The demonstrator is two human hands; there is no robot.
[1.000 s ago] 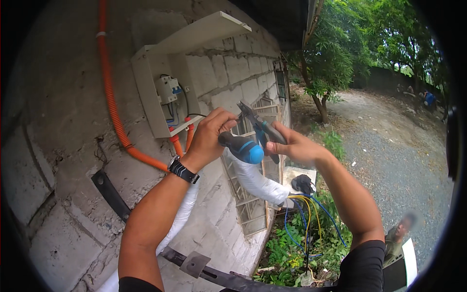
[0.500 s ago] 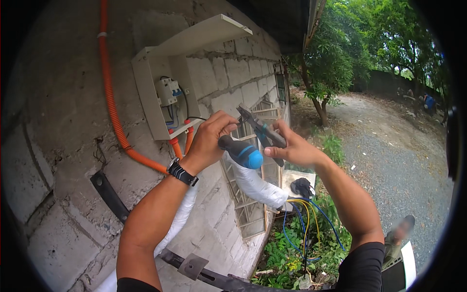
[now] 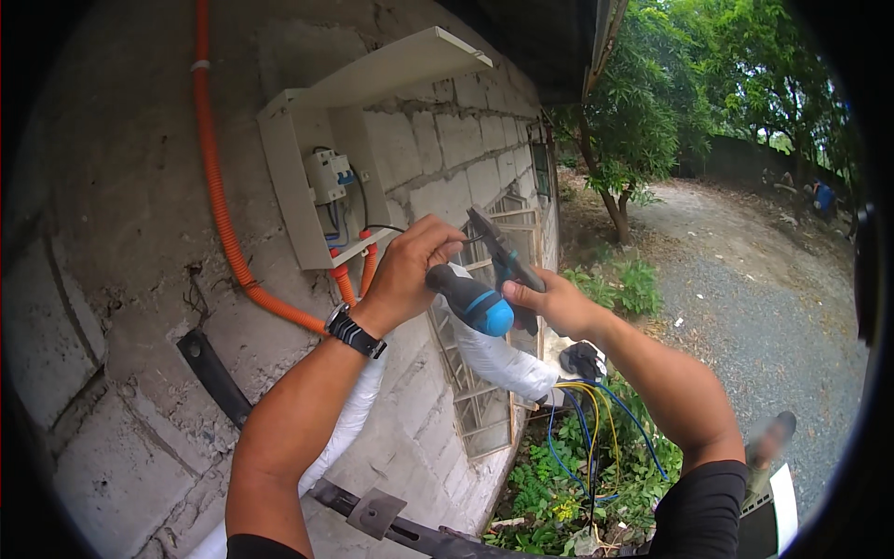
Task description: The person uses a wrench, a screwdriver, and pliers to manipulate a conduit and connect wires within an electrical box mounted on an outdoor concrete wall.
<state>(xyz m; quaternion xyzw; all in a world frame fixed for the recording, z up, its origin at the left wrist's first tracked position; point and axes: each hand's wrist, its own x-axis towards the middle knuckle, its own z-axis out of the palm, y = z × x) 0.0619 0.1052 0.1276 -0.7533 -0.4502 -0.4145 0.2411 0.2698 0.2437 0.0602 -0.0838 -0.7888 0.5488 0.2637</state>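
Note:
My left hand pinches a thin black wire that runs from the open grey breaker box on the wall, and also grips a black-and-blue screwdriver, its tip hidden. My right hand is closed on dark pliers, whose jaws are at the wire just past my left fingertips. Behind and below the screwdriver, a white wrapped conduit ends in several blue, yellow and black wires hanging over plants.
An orange corrugated conduit runs down the block wall. A black metal bar crosses below my arms. A barred window is behind the conduit. Another person is at lower right, beside a gravel path with trees.
Both my hands and the tools sit slightly farther right in the picture, as does the box. My right fingers have come down and closed more around the pliers' handles.

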